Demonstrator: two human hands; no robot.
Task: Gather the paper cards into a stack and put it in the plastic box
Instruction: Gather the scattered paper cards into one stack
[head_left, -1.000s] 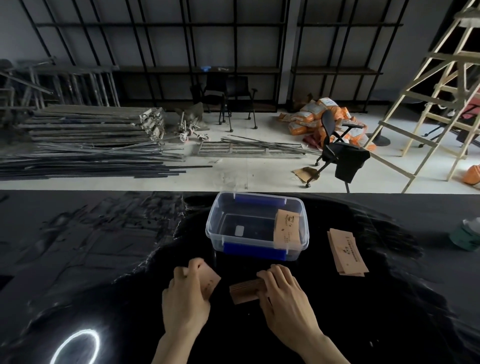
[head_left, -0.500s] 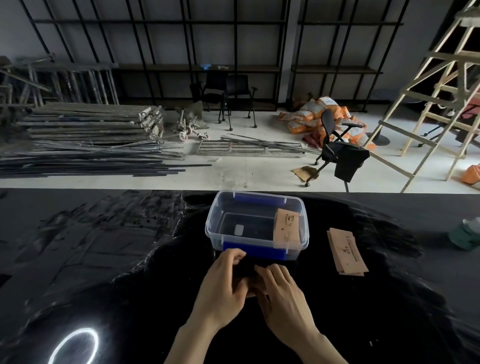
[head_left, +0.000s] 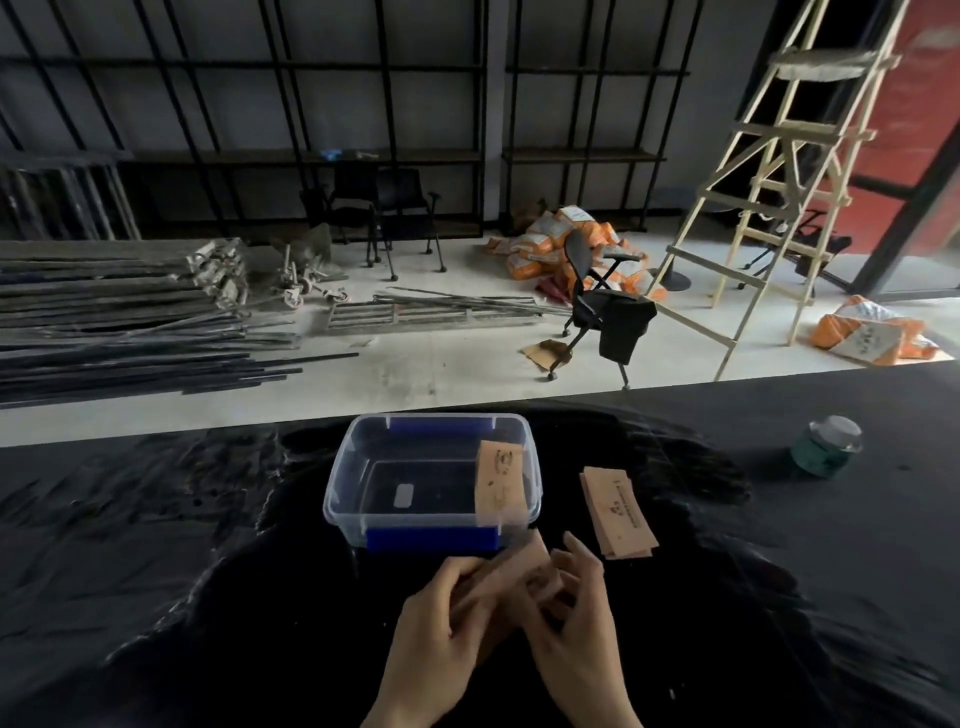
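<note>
Both hands, left (head_left: 441, 623) & right (head_left: 576, 618), fingers clamped on card stack (head_left: 511, 569) just in front of plastic box (head_left: 363, 462), above table (head_left: 208, 571).

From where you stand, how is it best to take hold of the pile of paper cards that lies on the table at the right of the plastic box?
Pinch the card pile across its two long edges, from above. It lies flat and slightly fanned, so squeezing the narrow width should square it. The right hand is nearer.
</note>
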